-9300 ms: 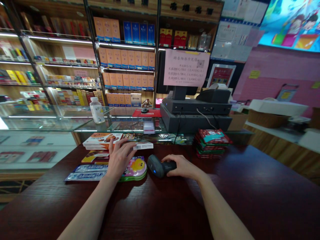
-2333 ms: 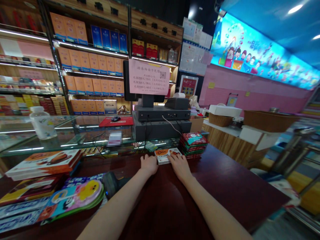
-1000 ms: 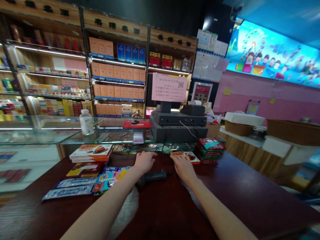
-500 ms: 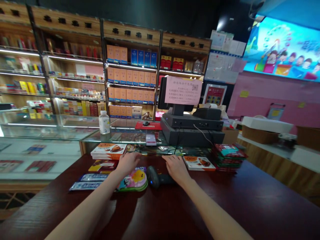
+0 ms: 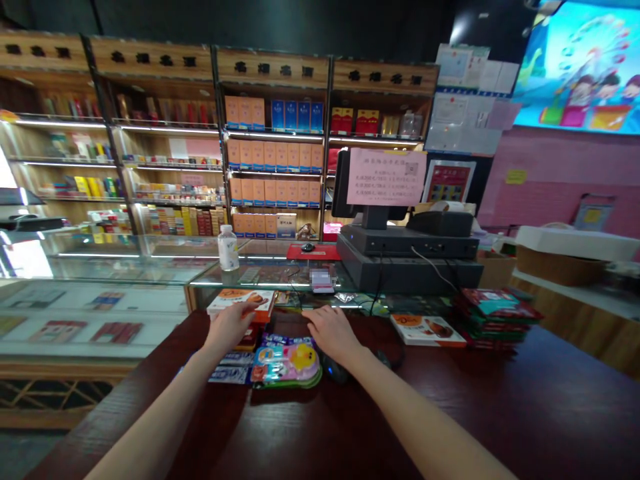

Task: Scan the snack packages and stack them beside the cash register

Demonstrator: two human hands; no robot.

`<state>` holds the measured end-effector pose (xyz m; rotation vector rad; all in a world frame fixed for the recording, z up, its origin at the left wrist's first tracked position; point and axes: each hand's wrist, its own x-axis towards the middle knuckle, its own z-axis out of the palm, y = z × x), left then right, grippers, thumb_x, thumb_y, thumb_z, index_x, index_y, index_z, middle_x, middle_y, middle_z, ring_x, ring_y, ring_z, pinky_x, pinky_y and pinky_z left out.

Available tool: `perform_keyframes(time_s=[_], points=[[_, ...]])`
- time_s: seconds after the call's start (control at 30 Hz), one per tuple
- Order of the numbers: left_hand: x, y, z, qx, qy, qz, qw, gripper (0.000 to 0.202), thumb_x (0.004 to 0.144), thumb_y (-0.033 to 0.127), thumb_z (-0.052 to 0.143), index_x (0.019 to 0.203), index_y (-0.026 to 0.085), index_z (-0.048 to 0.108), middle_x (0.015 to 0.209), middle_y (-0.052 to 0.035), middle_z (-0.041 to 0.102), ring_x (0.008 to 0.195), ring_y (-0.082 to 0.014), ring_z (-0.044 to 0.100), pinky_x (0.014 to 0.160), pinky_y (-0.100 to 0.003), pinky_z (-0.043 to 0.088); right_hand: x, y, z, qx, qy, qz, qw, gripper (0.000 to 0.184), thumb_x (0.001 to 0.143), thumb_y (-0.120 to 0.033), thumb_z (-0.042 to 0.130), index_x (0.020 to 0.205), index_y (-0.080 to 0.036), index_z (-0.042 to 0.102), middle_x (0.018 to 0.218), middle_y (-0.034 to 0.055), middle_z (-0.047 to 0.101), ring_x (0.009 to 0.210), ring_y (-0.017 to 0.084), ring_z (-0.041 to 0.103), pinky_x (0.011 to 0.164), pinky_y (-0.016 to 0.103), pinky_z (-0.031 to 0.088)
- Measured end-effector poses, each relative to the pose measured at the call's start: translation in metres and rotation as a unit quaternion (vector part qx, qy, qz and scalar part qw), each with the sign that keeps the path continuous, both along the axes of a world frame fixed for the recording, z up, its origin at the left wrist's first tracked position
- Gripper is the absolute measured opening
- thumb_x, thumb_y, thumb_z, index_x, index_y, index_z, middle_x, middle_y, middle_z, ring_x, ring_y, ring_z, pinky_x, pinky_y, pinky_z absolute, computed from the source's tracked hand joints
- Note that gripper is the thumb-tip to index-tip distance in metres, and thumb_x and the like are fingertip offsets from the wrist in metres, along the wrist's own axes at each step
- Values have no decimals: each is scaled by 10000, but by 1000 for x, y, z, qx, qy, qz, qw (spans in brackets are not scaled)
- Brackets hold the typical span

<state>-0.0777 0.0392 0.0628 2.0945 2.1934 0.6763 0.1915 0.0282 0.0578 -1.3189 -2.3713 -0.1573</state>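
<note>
My left hand (image 5: 231, 325) reaches over the near edge of the white and orange boxes (image 5: 265, 309), its fingers stretched out and partly overlapping them. Whether it touches them I cannot tell. Under its wrist lie blue and white packets (image 5: 231, 373), and a dark red and yellow box (image 5: 249, 340) shows beside it. Colourful cartoon packets (image 5: 289, 363) are stacked between my hands. My right hand (image 5: 331, 330) is open, fingers extended and palm down, just beyond a black barcode scanner (image 5: 334, 371) that my forearm partly covers.
Another white and orange box (image 5: 427, 329) and a pile of dark red and green packets (image 5: 495, 317) lie to the right. A cash register (image 5: 410, 250) stands behind, with a screen bearing a pink notice (image 5: 385, 177). A clear bottle (image 5: 228, 248) stands on the glass counter (image 5: 200, 275).
The view has turned slightly left. My left hand has moved left from beside the cartoon packets to the boxes. My right hand has shifted left, past the scanner.
</note>
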Motion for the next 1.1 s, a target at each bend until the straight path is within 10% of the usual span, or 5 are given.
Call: perform_keyframes(time_s=[0.5,1.1], points=[[-60,11,-22,69,-77,151,983,576,905,472,450,1444,272,490,1459,-138,526,1343,-416,447,1026,-612,413,-79,22,3,-86,58,-4,995,433,931,-250,502,1354,-285,588,1235,72,714,1165,246,612,982,396,408],[-69,11,-28,95,-244,178,949,582,986,474,268,1417,155,495,1398,-189,603,1316,-332,553,1081,-505,418,-102,31,-13,-178,181,32,967,610,897,-290,547,1490,-178,454,1466,146,557,1367,279,506,1108,439,403]])
